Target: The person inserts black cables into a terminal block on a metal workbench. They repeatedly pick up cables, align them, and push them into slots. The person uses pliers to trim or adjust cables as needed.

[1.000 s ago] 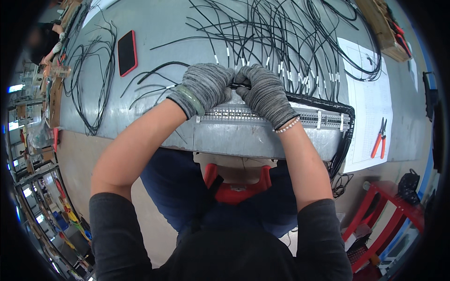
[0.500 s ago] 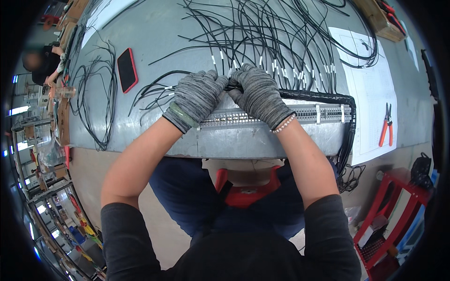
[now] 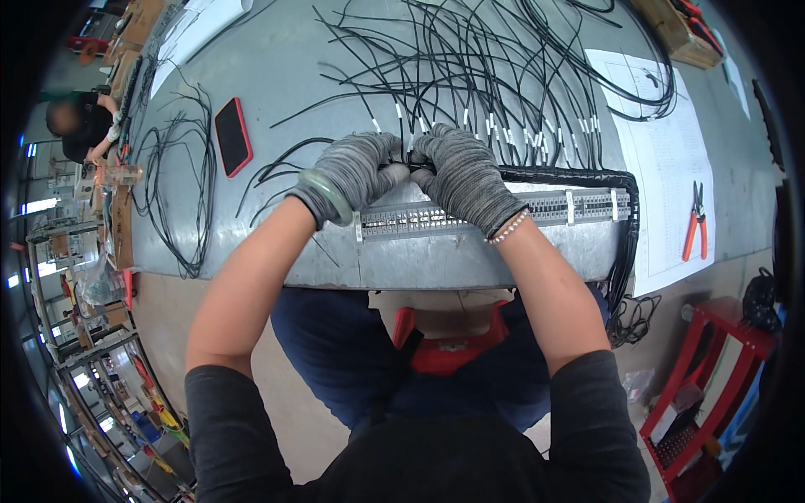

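Note:
Both my hands wear grey knitted gloves and meet at a black cable bundle (image 3: pixel 562 174) that runs along a grey metal bench. My left hand (image 3: pixel 356 168) pinches its left part, thumb below and fingers above. Close beside it, my right hand (image 3: pixel 459 172) is closed on the same bundle; the exact grip between the fingertips is hidden. Many thin black wires (image 3: pixel 470 75) with white marker sleeves fan out beyond the hands. Nearer me, below the bundle, lies a grey terminal strip (image 3: pixel 411 220) on a rail, partly covered by my right hand and wrist.
A red-edged phone (image 3: pixel 233 137) and coiled loose wires (image 3: pixel 172 189) lie at left. At right are a printed sheet (image 3: pixel 671 201), red-handled cutters (image 3: pixel 694 226) and a wooden box (image 3: pixel 683 38). A red stool (image 3: pixel 449 348) and red metal frame (image 3: pixel 704 377) stand below. Another person (image 3: pixel 80 126) is at far left.
My left hand has turned, its thumb now showing under the bundle. Wires left of it have shifted, and one thin end now hangs below the wrist. My right hand has barely moved.

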`<state>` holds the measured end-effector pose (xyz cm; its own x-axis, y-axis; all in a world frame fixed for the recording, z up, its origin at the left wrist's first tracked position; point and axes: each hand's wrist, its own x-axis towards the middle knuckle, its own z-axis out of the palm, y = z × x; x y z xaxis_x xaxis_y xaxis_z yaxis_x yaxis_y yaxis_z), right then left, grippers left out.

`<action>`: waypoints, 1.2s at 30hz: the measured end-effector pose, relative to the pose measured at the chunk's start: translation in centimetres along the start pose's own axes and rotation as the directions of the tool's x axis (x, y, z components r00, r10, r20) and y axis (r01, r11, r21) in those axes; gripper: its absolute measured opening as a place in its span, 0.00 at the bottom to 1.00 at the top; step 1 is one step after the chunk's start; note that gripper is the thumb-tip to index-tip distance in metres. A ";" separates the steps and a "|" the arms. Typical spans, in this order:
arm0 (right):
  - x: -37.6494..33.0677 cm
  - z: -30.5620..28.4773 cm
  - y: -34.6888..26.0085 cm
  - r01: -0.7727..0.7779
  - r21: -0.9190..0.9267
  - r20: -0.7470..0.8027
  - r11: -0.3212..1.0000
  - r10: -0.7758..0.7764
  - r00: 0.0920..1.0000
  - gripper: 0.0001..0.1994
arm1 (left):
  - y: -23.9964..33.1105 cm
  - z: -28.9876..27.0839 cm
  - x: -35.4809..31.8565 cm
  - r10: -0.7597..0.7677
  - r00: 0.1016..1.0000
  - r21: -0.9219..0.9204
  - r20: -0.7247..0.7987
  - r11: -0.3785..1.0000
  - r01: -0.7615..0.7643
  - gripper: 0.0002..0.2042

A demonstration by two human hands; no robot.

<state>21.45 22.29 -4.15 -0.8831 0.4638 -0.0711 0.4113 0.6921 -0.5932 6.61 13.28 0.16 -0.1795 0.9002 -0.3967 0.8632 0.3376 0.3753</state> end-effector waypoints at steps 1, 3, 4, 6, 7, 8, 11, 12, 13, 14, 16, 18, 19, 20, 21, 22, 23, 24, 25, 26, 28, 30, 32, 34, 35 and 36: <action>0.2 -0.2 -0.1 -0.013 -0.021 0.048 1.000 0.014 0.999 0.13 | -0.4 -0.6 0.2 -0.001 0.998 -0.036 0.071 0.999 0.003 0.14; 0.5 -0.7 -0.4 -0.038 -0.069 0.142 0.997 0.048 0.989 0.16 | -1.8 -0.6 1.0 -0.008 0.995 -0.154 0.103 0.988 0.024 0.13; 0.5 -0.5 -0.3 -0.029 -0.076 0.134 0.997 0.039 0.990 0.16 | -2.0 -0.7 1.4 0.007 0.993 -0.065 0.120 0.998 0.001 0.12; 0.5 -0.4 -0.1 -0.015 -0.070 0.121 0.997 0.024 0.992 0.16 | -1.2 -1.1 1.5 0.049 0.992 0.119 0.120 0.991 -0.064 0.12; 0.5 -0.4 -0.1 -0.008 -0.066 0.115 0.998 0.016 0.993 0.17 | -0.9 -1.2 1.4 0.077 0.995 0.236 0.062 0.968 -0.089 0.12; 0.4 -0.5 -0.3 -0.020 -0.083 0.118 0.996 0.030 0.993 0.17 | -0.7 -1.2 1.2 0.110 0.994 0.350 0.008 0.931 -0.106 0.12; 0.4 -0.4 -0.3 -0.025 -0.068 0.126 0.997 0.034 0.991 0.17 | -0.6 -1.1 1.5 0.200 0.974 0.528 -0.107 0.842 -0.114 0.10; 0.4 -0.3 -0.3 -0.016 -0.063 0.098 0.998 0.022 0.995 0.15 | -0.7 -0.6 1.6 0.251 0.954 0.566 -0.162 0.816 -0.119 0.09; 0.4 -0.2 -0.4 -0.007 -0.057 0.069 0.998 0.011 0.998 0.14 | -1.0 -0.3 1.7 0.303 0.929 0.604 -0.212 0.788 -0.119 0.09; 0.3 0.0 -0.5 0.004 -0.052 0.040 0.999 -0.002 0.999 0.12 | -1.4 -0.3 1.5 0.368 0.910 0.603 -0.194 0.776 -0.185 0.07; 0.1 0.1 -0.1 -0.003 -0.058 0.016 0.998 0.004 1.000 0.12 | 0.8 -2.4 1.7 0.193 0.980 0.615 0.050 0.767 -0.183 0.09; 0.1 0.2 0.1 0.001 -0.060 0.001 0.998 -0.001 1.000 0.12 | 1.0 -3.3 1.7 0.163 0.976 0.592 0.146 0.775 -0.219 0.10; 0.1 0.2 0.1 0.008 -0.058 -0.002 0.998 -0.008 1.000 0.12 | 0.8 -3.4 1.8 0.139 0.976 0.556 0.165 0.805 -0.208 0.09; 0.2 0.3 0.1 0.014 -0.057 -0.004 0.998 -0.014 1.000 0.12 | 0.7 -3.4 2.1 0.117 0.976 0.518 0.184 0.832 -0.198 0.09; 0.2 0.3 0.0 0.017 -0.049 -0.004 0.999 -0.017 1.000 0.12 | 0.6 -3.5 2.2 0.094 0.974 0.478 0.205 0.859 -0.184 0.08; 0.2 0.3 0.1 0.019 -0.042 -0.004 0.999 -0.019 1.000 0.12 | 0.5 -3.6 2.5 0.058 0.967 0.428 0.250 0.888 -0.164 0.09; 0.2 0.2 0.1 0.020 -0.035 -0.004 0.999 -0.021 1.000 0.12 | 0.5 -3.7 2.9 0.025 0.955 0.378 0.296 0.915 -0.141 0.09; 0.2 0.2 0.1 0.013 -0.031 0.003 0.999 -0.013 1.000 0.12 | 0.3 -3.8 3.2 -0.008 0.939 0.328 0.343 0.938 -0.112 0.10; 0.2 0.2 0.0 0.018 -0.036 -0.004 0.999 -0.019 1.000 0.12 | 0.1 -4.0 3.6 -0.037 0.921 0.278 0.389 0.957 -0.079 0.11; 0.1 0.2 -0.1 0.024 -0.040 -0.010 0.999 -0.025 1.000 0.12 | -1.1 -3.5 4.5 -0.063 0.908 0.191 0.414 0.981 -0.020 0.11; 0.2 0.4 0.1 0.017 -0.049 -0.014 0.999 -0.018 1.000 0.12 | -1.7 -3.5 5.5 -0.024 0.891 0.216 0.453 0.973 -0.083 0.11; 0.3 0.2 0.0 0.017 -0.052 0.012 0.999 -0.017 1.000 0.11 | -1.8 -3.6 5.8 -0.052 0.864 0.180 0.500 0.983 -0.045 0.11; 0.3 0.2 0.0 0.019 -0.049 0.022 0.999 -0.018 1.000 0.11 | -1.8 -3.4 5.9 -0.041 0.870 0.231 0.492 0.969 -0.085 0.11; 0.3 0.4 0.2 0.017 -0.041 0.015 0.999 -0.016 1.000 0.11 | -0.9 -3.6 5.6 -0.058 0.877 0.246 0.478 0.967 -0.071 0.12; 0.3 0.4 0.2 0.012 -0.050 0.011 0.999 -0.011 1.000 0.11 | -0.5 -3.7 5.3 -0.082 0.881 0.235 0.467 0.971 -0.035 0.12; 0.3 0.4 0.1 0.010 -0.059 0.008 0.998 -0.009 1.000 0.11 | -0.1 -3.9 5.0 -0.109 0.884 0.224 0.455 0.975 0.004 0.12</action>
<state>21.20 22.30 -4.55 -0.8888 0.4526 -0.0722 0.4151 0.7283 -0.5452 3.75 18.82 1.37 -0.0379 0.6340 -0.7724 0.9462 0.2713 0.1763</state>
